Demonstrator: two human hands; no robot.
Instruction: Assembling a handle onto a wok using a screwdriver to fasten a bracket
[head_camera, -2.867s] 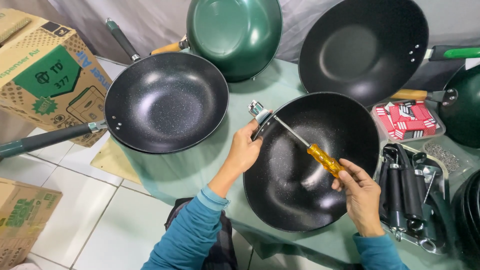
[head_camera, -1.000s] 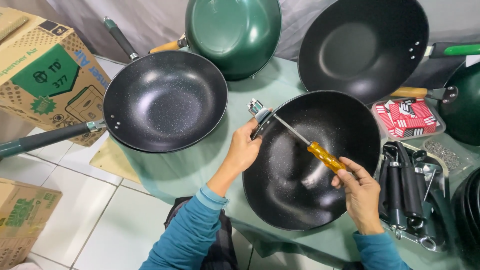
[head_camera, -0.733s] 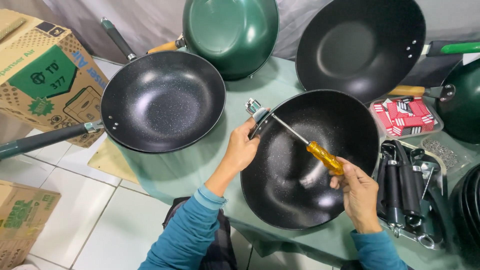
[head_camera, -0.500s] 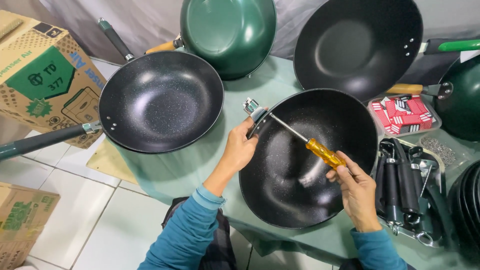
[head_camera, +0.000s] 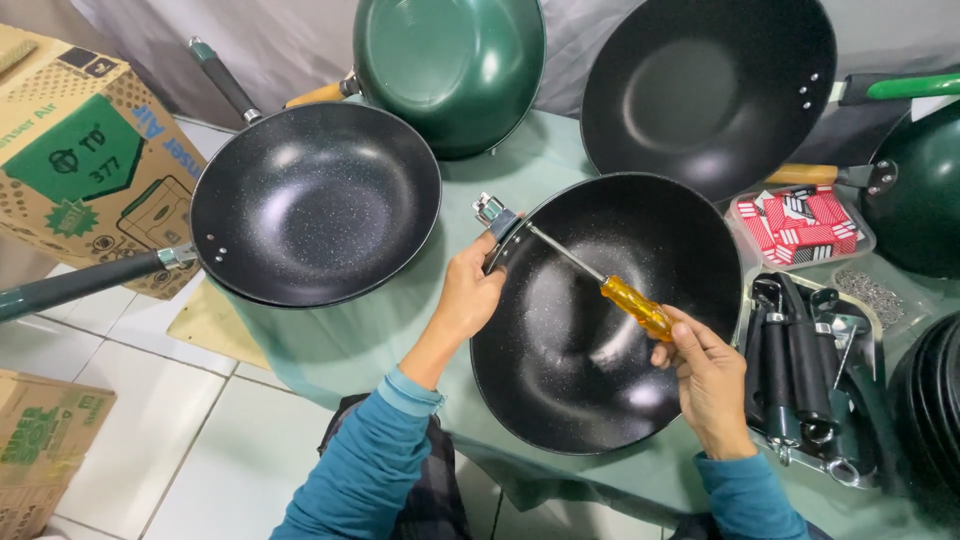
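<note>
Hands at work over a green-covered table (head_camera: 350, 345): the person's left hand (head_camera: 468, 298) curls over the near rim of a black wok (head_camera: 605, 310), thumb and fingers pressed around the edge just below a small metal handle bracket (head_camera: 493, 213), while the right hand (head_camera: 708, 375) pinches the amber handle of a screwdriver (head_camera: 628, 303) between thumb and fingertips. The steel shaft slants up and left across the bowl of the wok, its tip at the bracket on the rim. The wok lies open side up at the table's near edge, between the two blue sleeves.

From the left of the scene, a printed cardboard box (head_camera: 75, 150) stands beside the table, with a second carton (head_camera: 40, 440) low on the white tiled floor. Next comes a finished speckled black wok with a dark green handle (head_camera: 315, 200), resting on the cloth well apart from the left hand. Behind it a green wok (head_camera: 450, 65) stands tilted on edge, and further right a bare black wok (head_camera: 710, 90) leans the same way. At the far right sit a clear tray of small red and white boxes (head_camera: 800, 222), a tray of dark handles (head_camera: 805, 375) and a shallow heap of screws (head_camera: 880, 297).
</note>
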